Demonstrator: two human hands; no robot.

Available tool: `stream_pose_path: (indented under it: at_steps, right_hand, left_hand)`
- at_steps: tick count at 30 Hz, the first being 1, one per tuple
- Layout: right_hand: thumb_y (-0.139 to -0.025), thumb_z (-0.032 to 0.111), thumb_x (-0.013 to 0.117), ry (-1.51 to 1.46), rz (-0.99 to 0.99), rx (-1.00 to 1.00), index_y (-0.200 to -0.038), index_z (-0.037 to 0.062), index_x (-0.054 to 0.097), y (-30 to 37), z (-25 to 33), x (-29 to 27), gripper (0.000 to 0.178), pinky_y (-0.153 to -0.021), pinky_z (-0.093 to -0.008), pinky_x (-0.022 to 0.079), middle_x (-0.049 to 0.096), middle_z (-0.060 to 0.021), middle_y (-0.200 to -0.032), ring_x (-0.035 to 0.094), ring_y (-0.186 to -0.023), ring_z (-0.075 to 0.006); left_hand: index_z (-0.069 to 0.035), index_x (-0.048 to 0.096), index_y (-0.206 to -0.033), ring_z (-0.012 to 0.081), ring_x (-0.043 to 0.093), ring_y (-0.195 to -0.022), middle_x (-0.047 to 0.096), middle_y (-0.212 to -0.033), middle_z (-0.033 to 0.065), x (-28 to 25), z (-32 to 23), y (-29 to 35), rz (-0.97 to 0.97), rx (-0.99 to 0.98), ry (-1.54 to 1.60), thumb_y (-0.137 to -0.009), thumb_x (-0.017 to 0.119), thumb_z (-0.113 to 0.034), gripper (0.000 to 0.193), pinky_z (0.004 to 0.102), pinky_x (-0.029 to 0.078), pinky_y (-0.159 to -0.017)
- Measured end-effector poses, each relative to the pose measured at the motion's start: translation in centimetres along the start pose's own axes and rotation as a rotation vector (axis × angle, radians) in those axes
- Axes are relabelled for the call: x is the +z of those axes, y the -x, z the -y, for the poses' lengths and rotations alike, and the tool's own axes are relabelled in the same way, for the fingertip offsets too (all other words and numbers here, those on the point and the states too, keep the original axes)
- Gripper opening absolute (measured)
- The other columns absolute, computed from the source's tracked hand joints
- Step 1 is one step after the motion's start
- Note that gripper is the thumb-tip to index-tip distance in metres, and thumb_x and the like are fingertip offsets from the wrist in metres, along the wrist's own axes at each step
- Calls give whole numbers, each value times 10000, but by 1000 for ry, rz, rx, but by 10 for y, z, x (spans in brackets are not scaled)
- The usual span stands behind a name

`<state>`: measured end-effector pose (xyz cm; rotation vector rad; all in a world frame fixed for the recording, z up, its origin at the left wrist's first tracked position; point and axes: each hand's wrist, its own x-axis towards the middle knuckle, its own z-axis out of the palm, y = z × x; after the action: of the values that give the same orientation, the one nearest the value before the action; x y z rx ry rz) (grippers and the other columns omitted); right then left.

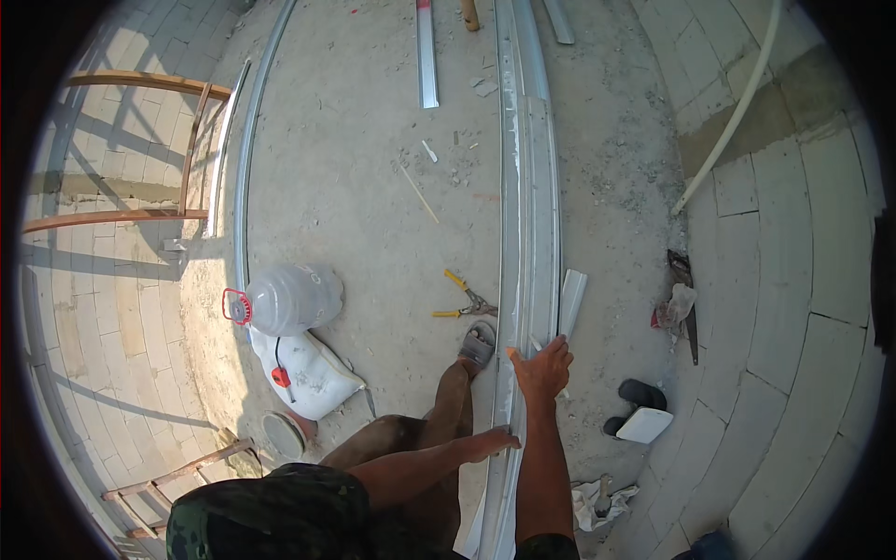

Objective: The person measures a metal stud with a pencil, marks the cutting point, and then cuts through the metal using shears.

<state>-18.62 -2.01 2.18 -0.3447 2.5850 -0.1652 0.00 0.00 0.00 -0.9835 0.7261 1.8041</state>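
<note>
A long bundle of silvery metal channels (537,205) runs from the far edge of the view down past my legs. My right hand (543,369) is wrapped across its width, thumb at the left edge and fingers on the right. A small white piece by its fingertips is too small to name. Closer to me, my left hand (495,443) has its fingers closed over the left side of the same metal. Yellow-handled snips (469,297) lie open on the floor left of the channels, just beyond my sandalled foot (477,345). A short channel offcut (573,297) rests at the right.
A large clear water bottle (297,297) lies against a white sack (313,378) at the left, near a red tape measure (281,377) and a bucket (283,435). Dark slippers (642,394) and a white box-like object (645,426) sit by the right block wall (775,243).
</note>
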Motion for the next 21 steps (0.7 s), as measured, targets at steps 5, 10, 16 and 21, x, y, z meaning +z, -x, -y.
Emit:
stream_pose_path:
  at_steps: [5, 10, 16, 21]
  right_hand:
    - [-605, 479, 813, 35, -52, -5, -1273, -101, 409, -43, 3, -18, 972, -777, -401, 529, 539, -182, -1078, 547, -986, -332]
    - [-592, 461, 824, 33, 9, 9, -1273, -93, 409, -41, 10, -20, 971, -780, -407, 525, 533, -187, -1081, 545, -984, -340]
    - [-570, 434, 841, -57, -2, 12, -1299, -90, 378, -45, 21, -20, 1010, -809, -469, 494, 508, -213, -1097, 513, -988, -382]
    - [-551, 445, 856, -34, 100, 59, -1312, -96, 377, -53, 27, -28, 1050, -802, -466, 502, 497, -227, -1175, 534, -979, -396]
  left_hand:
    - [-30, 566, -1036, 192, 587, -902, 564, -951, 52, -56, -75, -11, 115, 301, -380, -838, 585, -207, 266, 382, 495, -733]
    - [-67, 395, -1401, 182, 530, -1037, 565, -1108, 62, -161, -187, 4, -348, 265, 141, -855, 645, -389, 681, 397, 453, -847]
    - [29, 128, -1494, 291, 420, -1294, 397, -1412, 227, -189, -391, 33, -489, 514, 179, -828, 685, -488, 1010, 491, 379, -1008]
    - [39, 322, -1408, 282, 523, -1184, 524, -1283, 188, -205, -496, -6, -280, 608, 283, -814, 734, -371, 831, 470, 405, -1002]
